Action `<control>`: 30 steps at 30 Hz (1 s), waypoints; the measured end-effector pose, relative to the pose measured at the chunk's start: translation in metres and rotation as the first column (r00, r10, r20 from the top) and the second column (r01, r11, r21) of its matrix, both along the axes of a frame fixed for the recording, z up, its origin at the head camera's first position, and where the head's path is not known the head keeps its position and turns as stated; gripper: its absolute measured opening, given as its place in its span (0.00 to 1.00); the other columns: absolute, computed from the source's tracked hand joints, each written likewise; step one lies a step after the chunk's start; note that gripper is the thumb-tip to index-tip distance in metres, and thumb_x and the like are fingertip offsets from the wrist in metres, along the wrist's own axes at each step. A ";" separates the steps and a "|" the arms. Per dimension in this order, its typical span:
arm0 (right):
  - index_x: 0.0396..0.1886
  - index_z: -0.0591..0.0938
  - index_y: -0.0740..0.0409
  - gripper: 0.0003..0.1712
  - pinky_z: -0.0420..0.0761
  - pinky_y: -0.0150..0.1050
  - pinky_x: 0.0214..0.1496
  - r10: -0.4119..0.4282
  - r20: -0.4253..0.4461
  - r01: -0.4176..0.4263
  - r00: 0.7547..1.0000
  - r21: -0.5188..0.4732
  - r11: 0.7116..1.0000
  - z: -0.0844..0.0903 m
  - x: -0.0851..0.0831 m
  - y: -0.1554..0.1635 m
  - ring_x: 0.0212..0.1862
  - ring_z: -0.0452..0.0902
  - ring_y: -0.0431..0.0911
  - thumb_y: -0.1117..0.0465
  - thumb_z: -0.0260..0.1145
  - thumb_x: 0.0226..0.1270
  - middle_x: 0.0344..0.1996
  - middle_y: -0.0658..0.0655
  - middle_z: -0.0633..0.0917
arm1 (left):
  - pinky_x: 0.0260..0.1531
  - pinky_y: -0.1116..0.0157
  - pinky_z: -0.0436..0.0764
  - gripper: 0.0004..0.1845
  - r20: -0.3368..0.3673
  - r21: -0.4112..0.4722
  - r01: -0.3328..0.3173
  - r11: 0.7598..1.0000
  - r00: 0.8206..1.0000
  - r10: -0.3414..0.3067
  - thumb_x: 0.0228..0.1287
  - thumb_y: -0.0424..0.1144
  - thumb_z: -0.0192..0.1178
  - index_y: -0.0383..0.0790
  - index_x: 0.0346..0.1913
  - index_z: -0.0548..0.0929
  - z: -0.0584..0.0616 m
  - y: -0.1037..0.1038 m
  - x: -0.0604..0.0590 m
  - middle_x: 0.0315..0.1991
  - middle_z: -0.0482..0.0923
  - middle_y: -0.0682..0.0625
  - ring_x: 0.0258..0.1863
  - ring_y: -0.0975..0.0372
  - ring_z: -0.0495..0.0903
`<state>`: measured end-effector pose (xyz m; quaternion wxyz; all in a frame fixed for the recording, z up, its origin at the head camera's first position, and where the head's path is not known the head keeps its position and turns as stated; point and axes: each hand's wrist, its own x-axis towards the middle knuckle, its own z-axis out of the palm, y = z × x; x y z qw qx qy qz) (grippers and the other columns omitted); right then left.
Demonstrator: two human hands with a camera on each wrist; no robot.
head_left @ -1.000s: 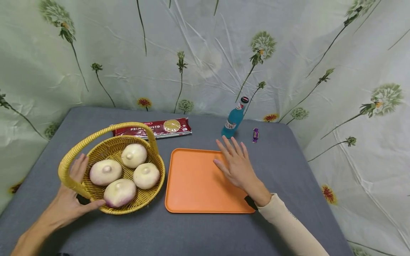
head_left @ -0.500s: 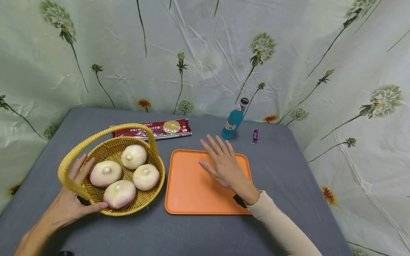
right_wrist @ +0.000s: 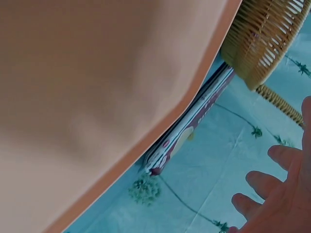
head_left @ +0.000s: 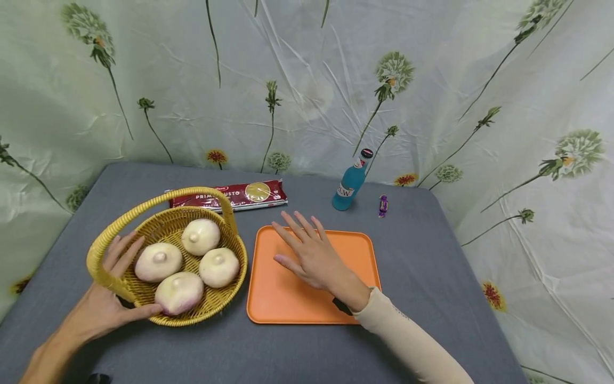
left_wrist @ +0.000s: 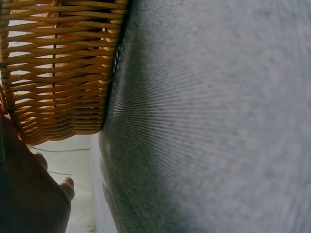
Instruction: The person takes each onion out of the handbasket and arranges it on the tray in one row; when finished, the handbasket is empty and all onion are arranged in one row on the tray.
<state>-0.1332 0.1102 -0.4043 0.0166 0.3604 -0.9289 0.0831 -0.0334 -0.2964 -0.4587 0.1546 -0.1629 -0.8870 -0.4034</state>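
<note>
A yellow wicker basket [head_left: 225,298] with an arched handle stands at the left, holding several white and purplish turnips [head_left: 179,293]. My left hand [head_left: 101,298] lies against the basket's left side by the handle's foot, fingers stretched out and thumb at the near rim, close to the front turnip. In the left wrist view, some fingertips [left_wrist: 68,188] stick out past the woven wall. My right hand [head_left: 312,256] hovers with spread, straight fingers above an orange tray [head_left: 273,306] and holds nothing. The right wrist view shows its fingers [right_wrist: 262,184] apart from everything.
Behind the basket lies a red spaghetti pack [head_left: 259,194], partly hidden by the handle. A blue bottle [head_left: 349,184] stands at the back, with a purple-wrapped candy [head_left: 383,206] to its right. Flowered fabric [head_left: 307,80] hangs behind the grey-covered table [head_left: 431,277].
My right hand has moved left over the tray, from its right side to nearer the middle. My left hand's fingers have shifted slightly at the basket, which stays in place.
</note>
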 end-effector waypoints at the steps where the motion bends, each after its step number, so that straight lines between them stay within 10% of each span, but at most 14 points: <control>1: 0.82 0.46 0.35 0.38 0.39 0.56 0.79 0.009 0.004 -0.009 1.000 0.001 1.000 0.000 0.000 -0.002 0.82 0.37 0.49 0.34 0.41 0.79 0.82 0.47 0.44 | 0.74 0.56 0.31 0.72 0.007 0.011 0.004 1.000 1.000 -0.004 0.21 0.41 0.87 0.38 0.78 0.57 0.000 0.000 0.000 0.79 0.47 0.39 0.80 0.58 0.32; 9: 0.82 0.48 0.37 0.37 0.42 0.56 0.79 0.068 -0.012 -0.068 0.998 0.012 0.998 -0.001 0.001 -0.018 0.82 0.38 0.49 0.35 0.42 0.79 0.82 0.48 0.46 | 0.70 0.38 0.29 0.72 0.045 0.056 0.024 0.998 0.999 -0.026 0.24 0.38 0.87 0.39 0.79 0.55 -0.003 0.000 0.002 0.80 0.44 0.40 0.80 0.55 0.29; 17: 0.82 0.48 0.35 0.37 0.42 0.55 0.79 0.147 -0.002 -0.147 0.989 0.004 0.989 -0.001 0.003 -0.031 0.82 0.37 0.47 0.36 0.44 0.79 0.82 0.47 0.45 | 0.67 0.78 0.40 0.74 0.004 0.013 0.032 0.999 0.999 -0.032 0.20 0.38 0.88 0.35 0.79 0.54 -0.002 -0.001 -0.002 0.79 0.46 0.38 0.79 0.64 0.39; 30: 0.81 0.55 0.43 0.37 0.52 0.49 0.78 0.343 -0.056 -0.345 0.938 -0.043 0.937 -0.001 0.005 -0.051 0.80 0.49 0.46 0.41 0.51 0.79 0.80 0.50 0.55 | 0.66 0.81 0.42 0.77 -0.012 0.043 0.040 0.998 0.999 -0.040 0.16 0.39 0.88 0.33 0.79 0.54 -0.001 0.000 -0.002 0.78 0.47 0.36 0.78 0.67 0.41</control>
